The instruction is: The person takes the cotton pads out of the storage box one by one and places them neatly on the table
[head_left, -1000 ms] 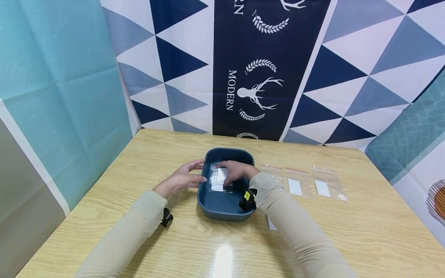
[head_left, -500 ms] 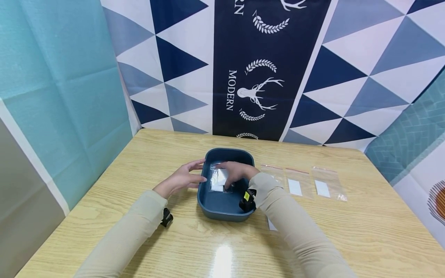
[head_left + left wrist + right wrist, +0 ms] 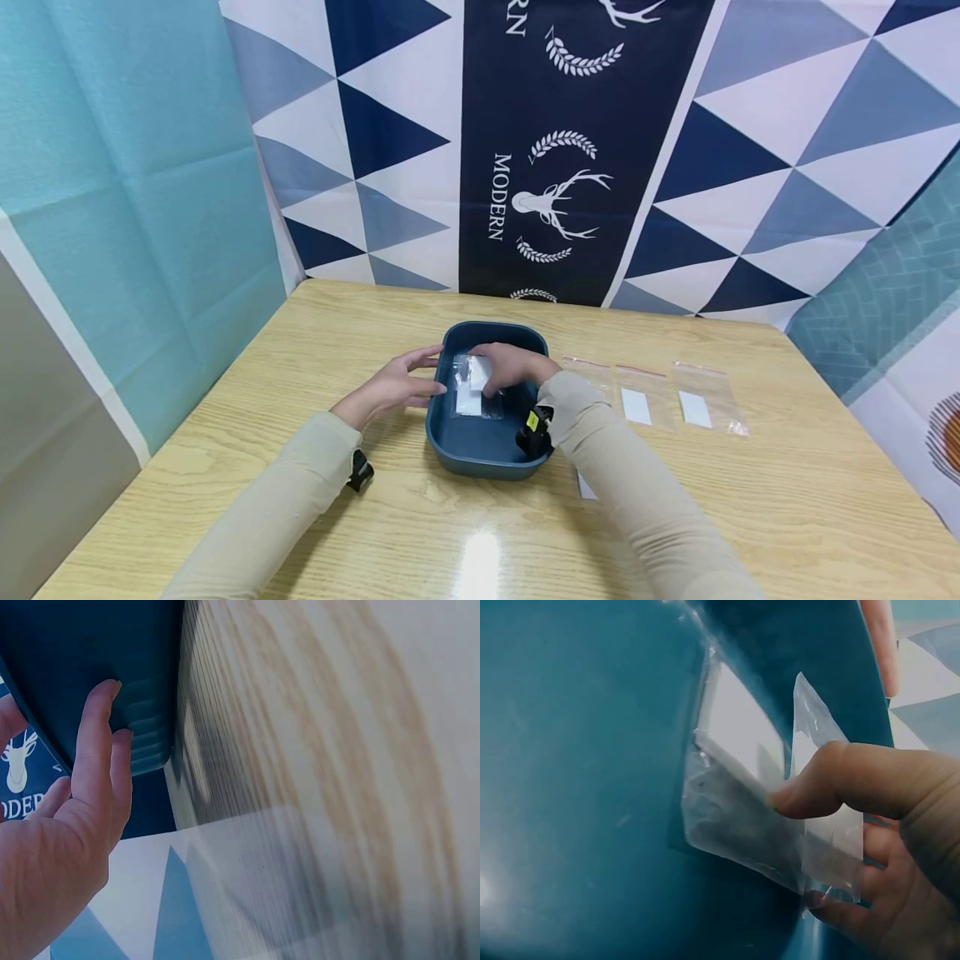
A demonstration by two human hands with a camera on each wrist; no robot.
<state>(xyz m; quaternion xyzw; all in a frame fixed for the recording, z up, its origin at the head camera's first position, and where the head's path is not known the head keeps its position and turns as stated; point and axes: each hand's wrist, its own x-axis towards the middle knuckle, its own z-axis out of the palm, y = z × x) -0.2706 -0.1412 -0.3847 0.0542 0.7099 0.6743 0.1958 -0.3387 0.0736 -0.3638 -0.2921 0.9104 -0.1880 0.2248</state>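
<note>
Inside a dark blue plastic bin (image 3: 487,437), my right hand (image 3: 510,367) pinches a small clear zip bag (image 3: 829,840) with a white insert between thumb and fingers. Another clear zip bag (image 3: 742,780), also holding a white piece, lies just beside it on the bin's floor; in the head view the two overlap. My left hand (image 3: 397,382) rests against the bin's left side, its fingers fairly straight along the outer wall. The left wrist view shows those fingers (image 3: 94,750) touching the wall from outside.
Right of the bin, clear zip bags with white inserts lie in a row on the wooden table (image 3: 375,533), among them a middle bag (image 3: 637,405) and a far right bag (image 3: 696,408). Another white piece (image 3: 587,487) is partly hidden under the right forearm. Patterned cloth hangs behind.
My right hand has shifted slightly inside the bin. The white insert at its fingers has moved up and right, so more of the lower bag's white piece shows. My left hand has stayed put.
</note>
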